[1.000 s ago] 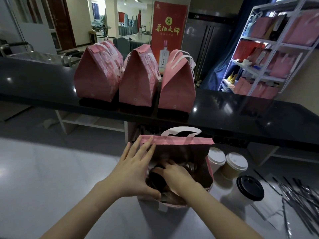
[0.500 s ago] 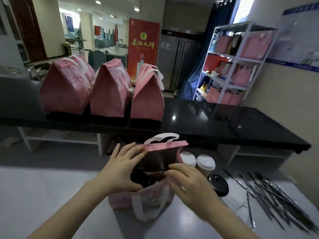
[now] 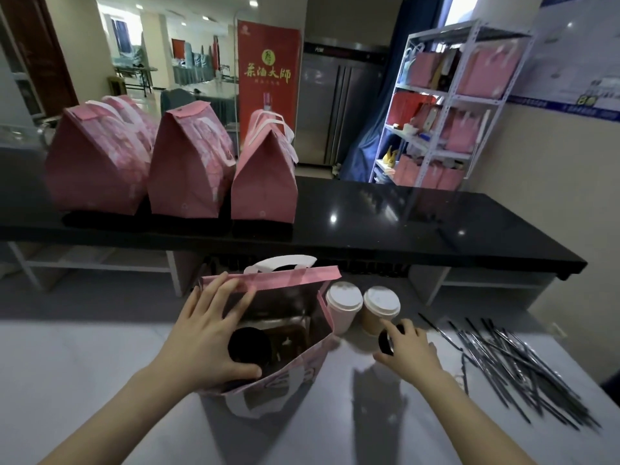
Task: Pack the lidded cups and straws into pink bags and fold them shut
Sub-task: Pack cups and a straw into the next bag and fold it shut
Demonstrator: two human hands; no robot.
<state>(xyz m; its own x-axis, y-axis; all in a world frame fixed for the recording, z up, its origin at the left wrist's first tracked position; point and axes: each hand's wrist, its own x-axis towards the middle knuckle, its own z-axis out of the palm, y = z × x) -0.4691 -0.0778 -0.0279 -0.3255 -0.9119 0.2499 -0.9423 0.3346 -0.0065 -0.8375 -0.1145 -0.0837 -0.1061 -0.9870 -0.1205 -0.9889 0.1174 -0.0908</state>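
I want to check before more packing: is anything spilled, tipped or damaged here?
Nothing stands out. Both white-lidded cups stand upright with lids on, the open pink bag stands upright, and no spill shows. Only the straws lie in a loose, criss-crossed heap.

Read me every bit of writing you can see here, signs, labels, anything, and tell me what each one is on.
"茶油大師": large yellow characters on the red banner.
Smaller line under those characters on the banner: too small to read.
Small label near the top of the steel fridge: too small to read.
Print on the wall poster at far right: blurred, unreadable.
Small round marks low on the folded pink bags: too small to read.
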